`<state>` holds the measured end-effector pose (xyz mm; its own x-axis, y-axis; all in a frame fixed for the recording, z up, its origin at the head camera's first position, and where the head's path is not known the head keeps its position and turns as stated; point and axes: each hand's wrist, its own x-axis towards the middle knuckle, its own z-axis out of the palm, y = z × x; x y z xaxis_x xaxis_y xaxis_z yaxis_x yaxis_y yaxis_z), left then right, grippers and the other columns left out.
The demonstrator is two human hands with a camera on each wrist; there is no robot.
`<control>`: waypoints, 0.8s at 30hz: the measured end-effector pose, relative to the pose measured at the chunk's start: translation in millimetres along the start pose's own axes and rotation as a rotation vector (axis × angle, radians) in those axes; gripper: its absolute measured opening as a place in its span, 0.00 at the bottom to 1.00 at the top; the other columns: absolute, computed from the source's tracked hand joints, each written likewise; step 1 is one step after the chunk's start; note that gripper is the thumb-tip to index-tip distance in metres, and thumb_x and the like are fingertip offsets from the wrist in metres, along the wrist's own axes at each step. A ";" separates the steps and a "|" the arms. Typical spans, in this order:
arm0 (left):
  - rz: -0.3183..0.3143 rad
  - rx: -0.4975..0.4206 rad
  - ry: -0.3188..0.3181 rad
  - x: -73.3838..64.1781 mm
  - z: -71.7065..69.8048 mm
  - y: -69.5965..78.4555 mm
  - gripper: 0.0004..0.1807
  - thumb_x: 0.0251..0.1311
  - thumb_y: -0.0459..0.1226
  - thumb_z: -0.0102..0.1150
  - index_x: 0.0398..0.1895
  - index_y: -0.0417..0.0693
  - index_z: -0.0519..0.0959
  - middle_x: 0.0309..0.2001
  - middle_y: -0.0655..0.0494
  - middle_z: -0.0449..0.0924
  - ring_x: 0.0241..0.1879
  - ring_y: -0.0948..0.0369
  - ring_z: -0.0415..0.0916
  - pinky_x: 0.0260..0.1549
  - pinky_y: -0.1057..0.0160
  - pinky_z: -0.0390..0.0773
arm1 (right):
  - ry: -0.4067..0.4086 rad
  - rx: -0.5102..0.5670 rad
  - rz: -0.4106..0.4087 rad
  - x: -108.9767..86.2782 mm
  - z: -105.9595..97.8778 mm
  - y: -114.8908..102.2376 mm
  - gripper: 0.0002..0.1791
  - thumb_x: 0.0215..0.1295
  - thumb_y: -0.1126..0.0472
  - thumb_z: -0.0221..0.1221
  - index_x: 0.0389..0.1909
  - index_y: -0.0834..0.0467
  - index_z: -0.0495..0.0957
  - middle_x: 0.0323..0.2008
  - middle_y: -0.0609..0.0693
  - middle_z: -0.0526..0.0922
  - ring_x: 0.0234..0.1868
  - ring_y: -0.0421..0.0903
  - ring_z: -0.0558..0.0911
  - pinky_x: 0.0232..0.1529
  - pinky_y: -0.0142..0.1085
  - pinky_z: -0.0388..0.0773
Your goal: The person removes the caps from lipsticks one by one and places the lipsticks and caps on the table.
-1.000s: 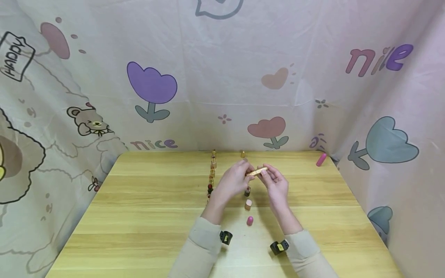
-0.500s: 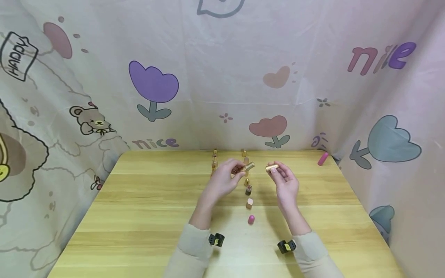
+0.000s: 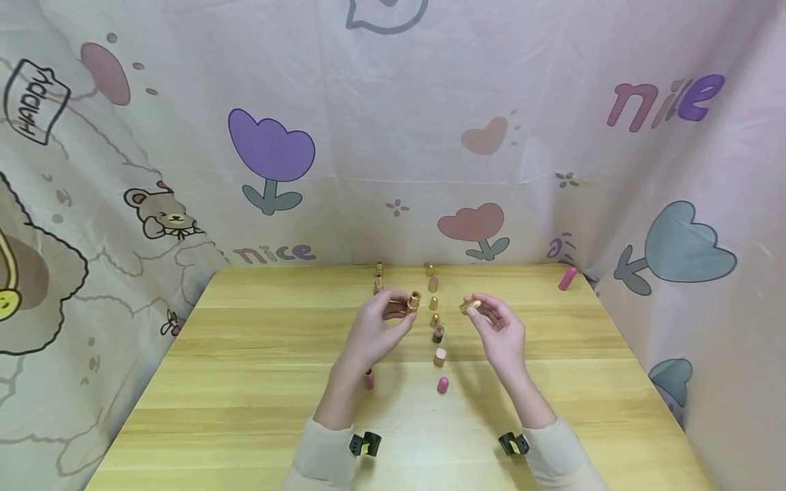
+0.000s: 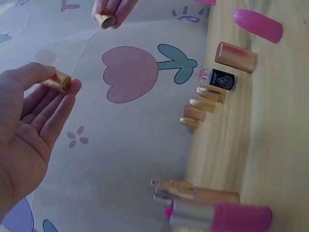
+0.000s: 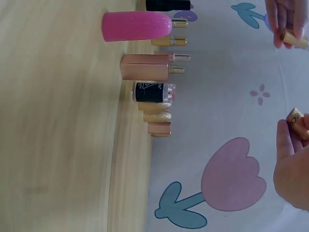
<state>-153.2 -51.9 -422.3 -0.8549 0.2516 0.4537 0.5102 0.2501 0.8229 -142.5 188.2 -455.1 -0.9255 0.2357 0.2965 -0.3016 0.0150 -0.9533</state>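
My left hand (image 3: 377, 327) pinches the gold base of a lipstick (image 3: 414, 301), its open end tipped up. In the left wrist view this gold tube (image 4: 59, 82) sits between thumb and fingers. Apart from it on the right, my right hand (image 3: 505, 337) pinches a gold lipstick cap (image 3: 470, 307) between thumb and fingers, tilted. The cap's pointed tip (image 5: 295, 116) shows in the right wrist view. Between the hands, a row of caps runs front to back, including a pink cap (image 3: 443, 385) nearest and a rose-gold cap (image 3: 440, 357) behind it.
A black-and-clear piece (image 3: 438, 334) stands in the cap row. Left of it is a row of uncapped lipsticks (image 3: 379, 279), partly hidden by my left hand; a pink one (image 3: 369, 380) is nearest. A pink tube (image 3: 568, 278) stands at the back right, near the cloth backdrop (image 3: 368, 136).
A second ago both hands held one long gold lipstick together. Its cap and base have come apart, and my left hand has moved left with the base; the right hand keeps the cap.
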 end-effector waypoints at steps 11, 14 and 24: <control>-0.105 0.061 0.087 -48.3 -23.2 -2.2 0.17 0.60 0.25 0.74 0.51 0.40 0.82 0.47 0.49 0.88 0.46 0.53 0.88 0.52 0.53 0.91 | -0.154 -0.101 0.015 -31.7 -5.8 4.4 0.17 0.68 0.77 0.65 0.56 0.73 0.81 0.56 0.69 0.86 0.51 0.29 0.87 0.56 0.27 0.87; -0.133 0.095 0.105 -58.9 -28.0 -3.6 0.17 0.59 0.27 0.76 0.50 0.43 0.83 0.45 0.52 0.88 0.43 0.56 0.86 0.46 0.57 0.91 | -0.199 -0.124 0.015 -39.5 -8.0 7.0 0.17 0.68 0.77 0.65 0.56 0.73 0.81 0.56 0.72 0.84 0.51 0.29 0.87 0.55 0.27 0.87; -0.068 0.105 0.087 -87.6 -38.2 -11.2 0.17 0.59 0.24 0.74 0.50 0.43 0.83 0.45 0.51 0.89 0.42 0.57 0.87 0.43 0.63 0.90 | -0.319 -0.210 0.097 -63.0 -15.6 10.6 0.17 0.68 0.73 0.68 0.56 0.68 0.83 0.57 0.67 0.86 0.52 0.32 0.87 0.57 0.28 0.87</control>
<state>-87.6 -112.5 -458.2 -0.8906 0.1502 0.4294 0.4537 0.3613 0.8146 -83.7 188.7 -484.7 -0.9820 -0.0678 0.1761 -0.1868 0.2139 -0.9588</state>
